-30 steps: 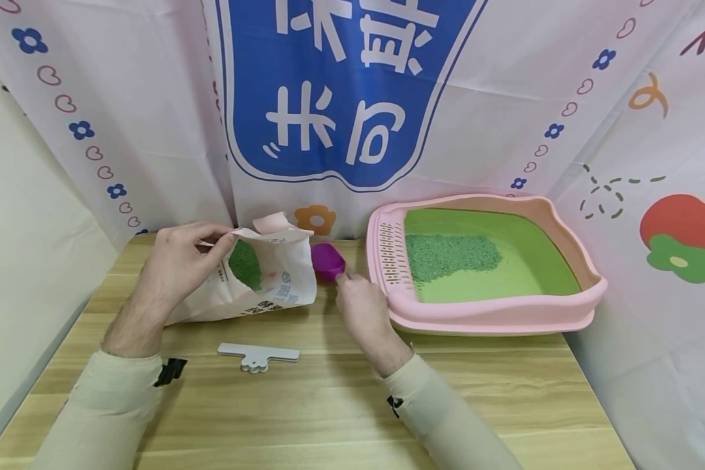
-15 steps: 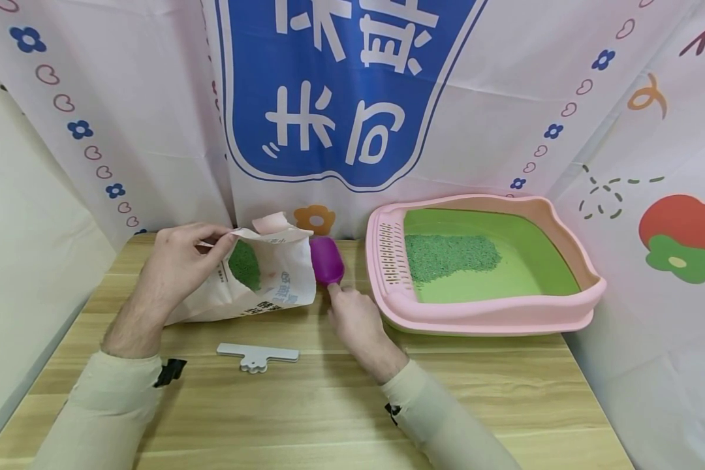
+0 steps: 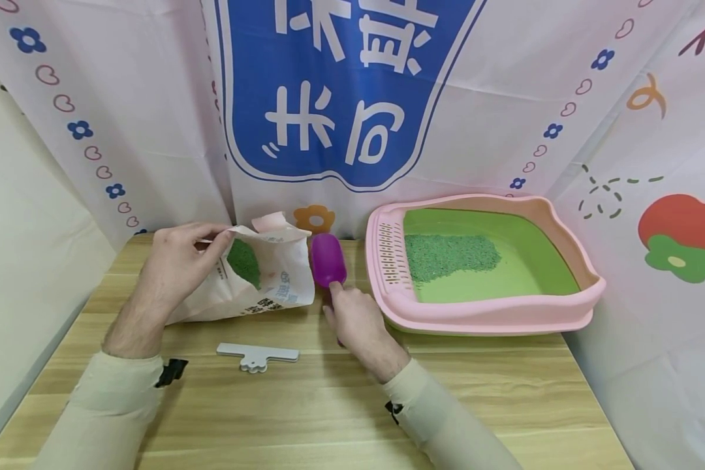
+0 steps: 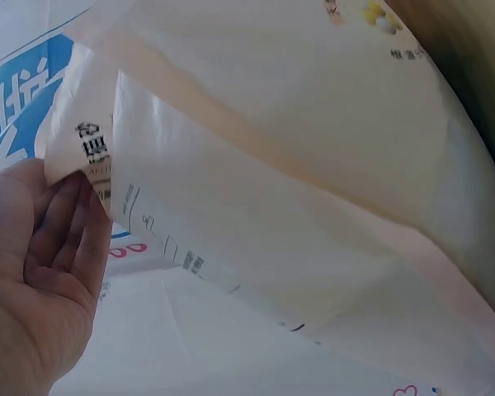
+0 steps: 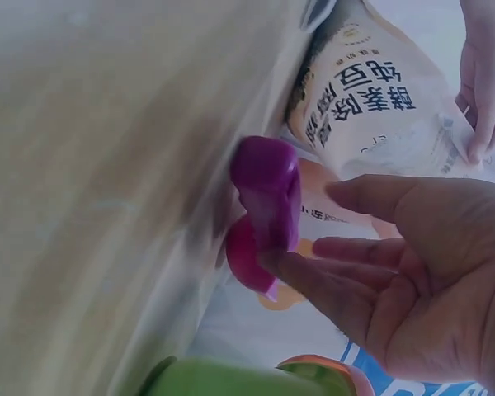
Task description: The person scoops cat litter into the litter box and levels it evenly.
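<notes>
My left hand (image 3: 176, 267) pinches the torn top edge of a white printed bag (image 3: 288, 274) that leans over on the table. Green cat litter (image 3: 245, 264) shows inside its mouth. In the left wrist view, the thumb and fingers of the left hand (image 4: 41, 280) hold a corner of the bag. A purple scoop (image 3: 329, 258) lies between the bag and the litter box, its bowl toward the wall. My right hand (image 3: 361, 326) is over its handle. The right wrist view shows that hand (image 5: 437, 272) with fingers spread, one fingertip at the scoop (image 5: 268, 181), not wrapped round it.
A litter box with a pink rim (image 3: 487, 313) and green base stands on the right, with green litter (image 3: 452, 254) spread in its left part. A grey bag clip (image 3: 257, 356) lies in front of the bag. A printed cloth (image 3: 476, 130) hangs behind the table.
The purple scoop has turned so its handle points toward me, and its bowl has shifted slightly back. My right hand has moved a little left and loosened. The left hand stays at the bag.
</notes>
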The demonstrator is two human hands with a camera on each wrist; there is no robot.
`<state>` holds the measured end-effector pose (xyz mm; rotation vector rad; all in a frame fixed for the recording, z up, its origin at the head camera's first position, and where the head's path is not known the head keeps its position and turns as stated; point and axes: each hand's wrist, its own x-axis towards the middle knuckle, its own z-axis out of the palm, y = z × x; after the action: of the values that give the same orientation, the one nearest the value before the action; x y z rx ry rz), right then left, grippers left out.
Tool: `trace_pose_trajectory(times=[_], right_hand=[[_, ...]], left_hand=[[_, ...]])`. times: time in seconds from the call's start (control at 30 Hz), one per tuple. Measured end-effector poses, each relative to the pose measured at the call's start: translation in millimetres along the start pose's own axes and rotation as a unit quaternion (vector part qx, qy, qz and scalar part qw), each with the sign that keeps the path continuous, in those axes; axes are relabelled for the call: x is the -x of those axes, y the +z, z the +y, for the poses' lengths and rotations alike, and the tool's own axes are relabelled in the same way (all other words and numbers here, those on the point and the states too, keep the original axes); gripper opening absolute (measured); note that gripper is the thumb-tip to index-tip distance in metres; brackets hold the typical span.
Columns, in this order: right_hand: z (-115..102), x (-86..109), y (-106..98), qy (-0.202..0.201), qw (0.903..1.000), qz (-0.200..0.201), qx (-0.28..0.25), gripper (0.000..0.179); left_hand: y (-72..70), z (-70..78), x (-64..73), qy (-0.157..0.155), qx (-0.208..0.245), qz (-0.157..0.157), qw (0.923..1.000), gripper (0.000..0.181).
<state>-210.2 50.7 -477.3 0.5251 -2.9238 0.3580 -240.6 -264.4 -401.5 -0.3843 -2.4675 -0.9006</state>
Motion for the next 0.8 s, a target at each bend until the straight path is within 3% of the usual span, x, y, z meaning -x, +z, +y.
trace_pose_trajectory(times=[0.17, 0.37, 0.6, 0.8], right_hand=[[0.5, -7.9, -10.5, -0.007, 0.998, 0.017, -0.06, 0.033], [2.0, -19.3, -24.9, -0.013, 0.9902, 0.032, -0.136, 0.042], [4.1, -31.7, -41.6, 0.002, 0.9731, 0.031, -0.228, 0.04], [4.8, -43.4, -44.1, 0.013, 0.964, 0.032, -0.264, 0.039]], left_hand=[[2.0, 0.8, -1.2, 0.012, -0.006, 0.037, 0.9992, 0.021], [2.4, -0.1, -0.2, 0.018, -0.012, 0.042, 0.9989, 0.02], [0.8, -0.4, -0.9, 0.029, -0.012, 0.051, 0.9982, 0.018], [-0.9, 0.9, -4.4, 0.054, -0.009, 0.076, 0.9956, 0.016]])
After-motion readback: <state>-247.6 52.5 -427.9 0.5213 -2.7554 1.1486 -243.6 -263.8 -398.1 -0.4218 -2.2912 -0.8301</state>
